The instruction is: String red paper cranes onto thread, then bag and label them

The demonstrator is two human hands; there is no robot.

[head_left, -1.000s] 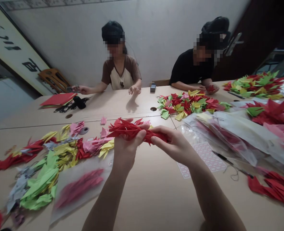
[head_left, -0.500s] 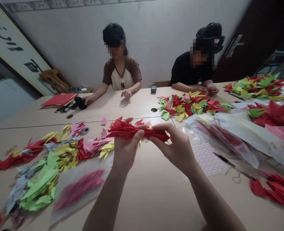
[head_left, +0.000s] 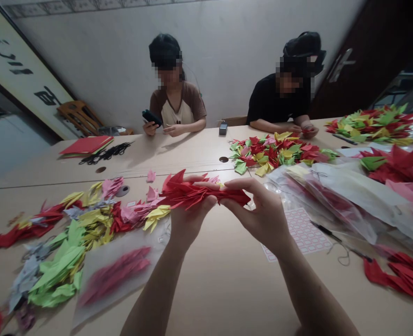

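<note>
A bundle of folded red paper cranes (head_left: 182, 190) is held level above the table between both my hands. My left hand (head_left: 189, 221) is closed round its left part, thumb along the near side. The right end is pinched between the thumb and fingers of my right hand (head_left: 262, 214). Loose pointed paper tips fan out at the bundle's left end. Below and left of it lie pink and yellow folded papers (head_left: 156, 217). A sheet of pink-edged labels (head_left: 304, 233) lies beyond my right wrist.
At left are green folded papers (head_left: 61, 263) and a frosted bag (head_left: 119, 275) of red ones. Right are clear bags (head_left: 332, 196), a pen (head_left: 325, 231) and red pieces (head_left: 398, 275). A mixed pile (head_left: 276, 151) lies farther back. Two people sit opposite, one holding a phone (head_left: 151, 118).
The bundle and my hands have shifted slightly right, and its left end has fanned wider. The person opposite on the left has raised the dark phone from the table.
</note>
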